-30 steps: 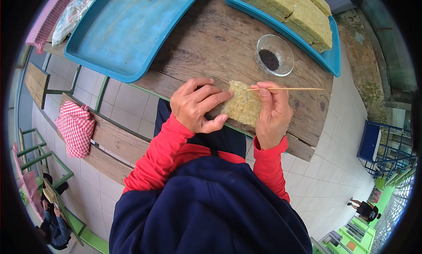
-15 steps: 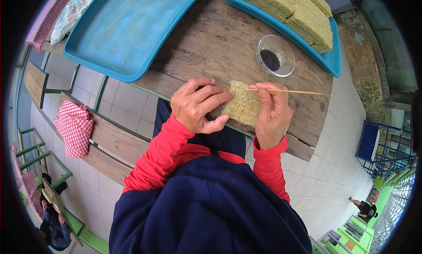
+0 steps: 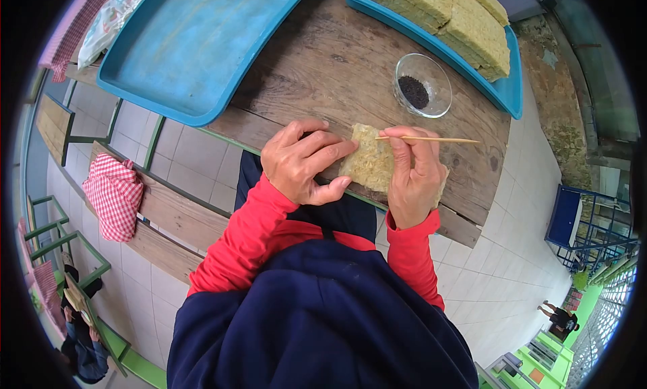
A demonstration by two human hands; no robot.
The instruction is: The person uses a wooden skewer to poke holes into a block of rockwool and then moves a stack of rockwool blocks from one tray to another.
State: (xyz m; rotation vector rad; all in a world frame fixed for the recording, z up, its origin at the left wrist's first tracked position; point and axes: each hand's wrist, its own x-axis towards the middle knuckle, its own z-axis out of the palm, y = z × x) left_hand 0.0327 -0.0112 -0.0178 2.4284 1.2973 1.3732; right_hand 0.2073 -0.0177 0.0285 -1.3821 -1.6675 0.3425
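A pale yellow-green, fibrous slab (image 3: 369, 161) lies on the wooden table's near edge. My right hand (image 3: 416, 173) pinches a thin wooden stick (image 3: 458, 140) between thumb and fingers, its tip at the slab's upper part; this hand covers the slab's right portion. At the slab's left edge, my left hand (image 3: 300, 160) rests with fingers bent and thumb apart, fingertips touching the slab and nothing gripped. Beyond my right hand stands a clear glass bowl (image 3: 441, 96) with small black grains (image 3: 413, 91) in it.
A blue tray (image 3: 182, 66) with a piece of slab at its far end sits at left. Another blue tray (image 3: 513, 96) holds stacked slabs (image 3: 472, 35) at far right. A bench (image 3: 175, 217) bears a red checked cloth bundle (image 3: 113, 197). Other people are in the background.
The stick and my right fingers have shifted slightly left over the slab, and the stick's outer end sits closer to my hand. My left hand stays put.
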